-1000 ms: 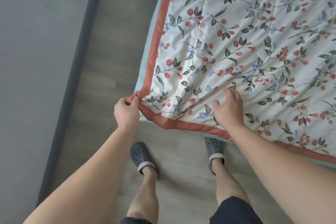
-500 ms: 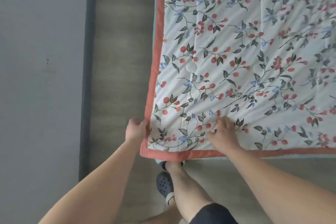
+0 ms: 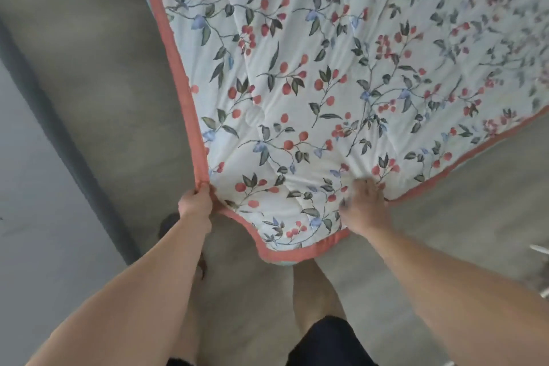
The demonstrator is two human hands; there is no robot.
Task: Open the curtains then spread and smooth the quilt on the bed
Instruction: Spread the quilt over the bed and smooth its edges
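- Across the upper and middle view, the quilt [image 3: 312, 83] is lying spread over the bed, white with a berry-and-leaf print and a coral border [image 3: 181, 92]; its near corner is hanging past the bed edge above the floor [image 3: 98, 74].
- At the left border, the left hand [image 3: 194, 202] is pinching the coral trim, fingers curled round the edge, with the fabric running taut up from the grip.
- On the near printed panel, the right hand [image 3: 364, 208] is lying on the cloth just inside the border; it is motion-blurred, so whether it is pressing flat or gripping the fabric cannot be told.
- Between the hands, the edge is sagging in a curve, and creases are fanning out from the right hand.
- Judgement: corner-straightening step under way; curtains not in view.
- Risk: uneven pull from the left grip could be skewing the quilt off square or dragging it off the far side.
- Risk: folds trapped under the right hand may be staying bunched.
- Below, the person's legs [image 3: 315, 300] are standing near the hanging corner; stepping on the trim is possible.
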